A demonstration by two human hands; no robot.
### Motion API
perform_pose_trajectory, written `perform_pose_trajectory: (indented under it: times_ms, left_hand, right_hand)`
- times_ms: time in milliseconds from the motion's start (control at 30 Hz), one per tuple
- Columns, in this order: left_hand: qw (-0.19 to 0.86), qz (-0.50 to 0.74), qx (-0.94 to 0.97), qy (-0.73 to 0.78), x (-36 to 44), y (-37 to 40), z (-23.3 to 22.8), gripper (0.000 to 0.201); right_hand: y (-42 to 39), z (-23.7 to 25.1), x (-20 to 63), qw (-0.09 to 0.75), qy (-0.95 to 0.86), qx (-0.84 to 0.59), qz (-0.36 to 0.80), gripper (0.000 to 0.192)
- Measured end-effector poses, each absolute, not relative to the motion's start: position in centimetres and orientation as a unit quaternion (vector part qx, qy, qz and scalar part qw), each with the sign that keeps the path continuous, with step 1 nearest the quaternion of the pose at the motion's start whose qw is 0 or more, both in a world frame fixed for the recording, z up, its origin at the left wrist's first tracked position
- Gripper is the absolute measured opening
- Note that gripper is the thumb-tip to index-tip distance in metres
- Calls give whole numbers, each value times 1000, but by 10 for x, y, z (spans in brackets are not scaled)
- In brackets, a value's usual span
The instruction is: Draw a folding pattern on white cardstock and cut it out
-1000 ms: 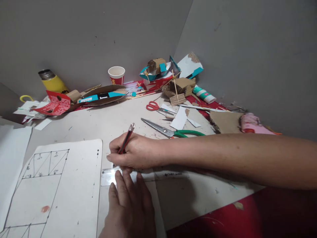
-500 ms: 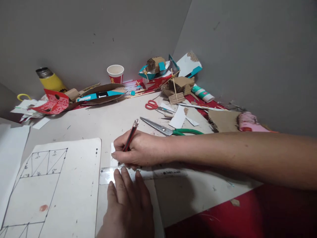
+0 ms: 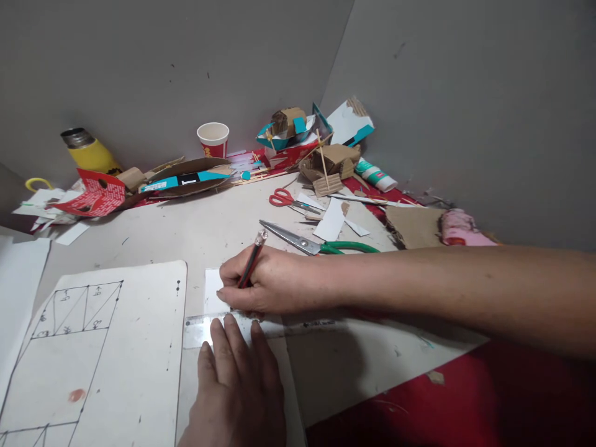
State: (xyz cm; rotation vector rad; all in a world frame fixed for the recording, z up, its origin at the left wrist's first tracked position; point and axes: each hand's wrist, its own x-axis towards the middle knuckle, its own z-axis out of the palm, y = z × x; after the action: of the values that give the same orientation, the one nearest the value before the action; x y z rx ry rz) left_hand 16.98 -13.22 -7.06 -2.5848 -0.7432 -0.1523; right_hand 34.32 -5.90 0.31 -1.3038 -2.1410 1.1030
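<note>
My right hand (image 3: 254,279) grips a red-and-black pencil (image 3: 251,264), tilted with its blunt end up. Its tip is hidden behind my fingers, close to the ruler's upper edge. A clear ruler (image 3: 198,332) lies across a small white piece of card (image 3: 213,288). Flat on the ruler, with fingers spread, rests my left hand (image 3: 237,385). To the left sits a white sheet (image 3: 139,360) with straight-line drawings and dots. Just beyond my right wrist are green-handled scissors (image 3: 310,245), lying partly open.
Red-handled scissors (image 3: 288,198) and paper scraps (image 3: 330,218) lie farther back. Along the wall stand a paper cup (image 3: 213,141), a yellow bottle (image 3: 90,152), cut cardboard pieces (image 3: 186,177) and a green-and-white tube (image 3: 376,176). A pink roll (image 3: 460,228) is at the right.
My right hand and the pencil have slid slightly right along the ruler, showing more of the white card. My left hand stays on the ruler. The whole view has shifted a little.
</note>
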Motion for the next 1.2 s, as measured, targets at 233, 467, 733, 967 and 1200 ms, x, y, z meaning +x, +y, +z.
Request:
perform_pose_trajectory:
  times_ms: [233, 467, 733, 967, 1200]
  left_hand:
    - [201, -46, -936, -285, 171, -133, -69, 40]
    - [223, -48, -940, -255, 170, -129, -66, 40]
    - [241, -29, -941, -237, 168, -128, -67, 41]
    - [240, -27, -942, -233, 168, -128, -66, 40]
    - [225, -27, -941, -250, 171, -131, -65, 39]
  right_hand:
    - [-65, 4, 347, 189, -762, -476, 395, 42]
    - [-69, 6, 353, 176, -781, -469, 373, 40]
    - [-72, 7, 357, 148, -784, -484, 360, 40]
    - [-75, 9, 360, 124, -790, -492, 345, 40]
    - [-79, 11, 362, 90, -795, -507, 321, 38]
